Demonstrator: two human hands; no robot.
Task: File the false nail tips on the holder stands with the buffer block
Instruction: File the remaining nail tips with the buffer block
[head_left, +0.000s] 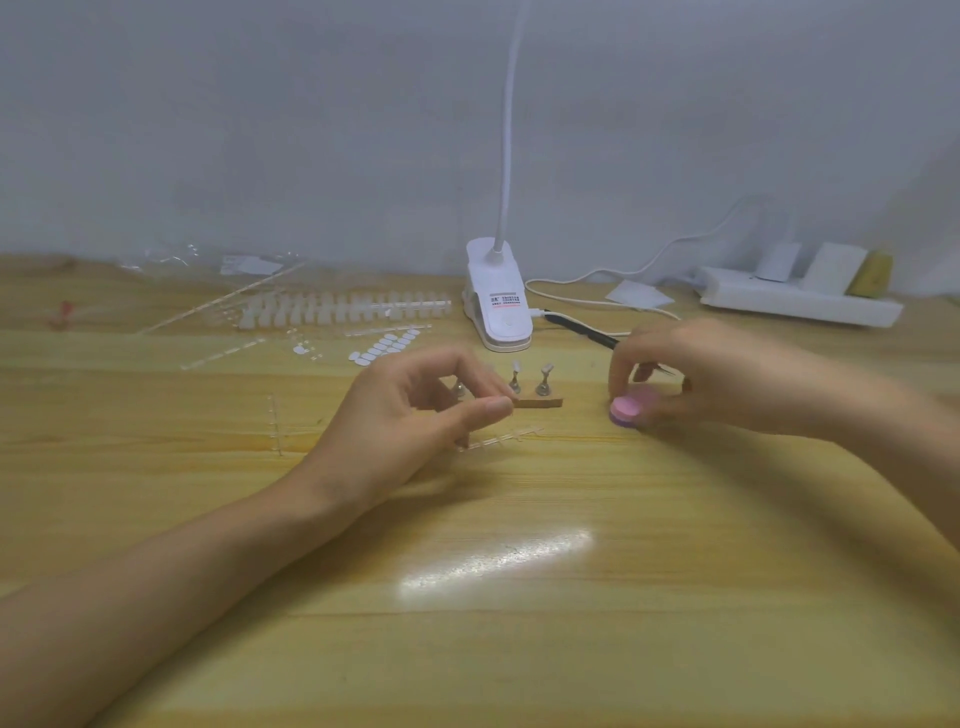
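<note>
The wooden base of the holder stands is gripped at its left end by the left hand. The thumb is laid along the near edge and the fingers are curled over the top. Two stands at the base's free right end are seen plainly, each topped by a pale nail tip. A third stand is half hidden behind the left fingers.

The pink buffer block is held in the curled fingers of the right hand, low over the table and just right of the base's right edge. A narrow strip of bare wood is left between block and base. Whether the block touches the table cannot be told.

A clear plastic sprue lies just in front of the base, and another lies to the left of the left wrist. Behind the stands, the way is closed by a white clip lamp and a dark slender tool that runs under the right hand. Strips of spare tips and a sheet of white tabs are spread at the back left. A power strip is set along the back right edge by the wall. The widest open room is given by the near half of the table, between the two forearms.
</note>
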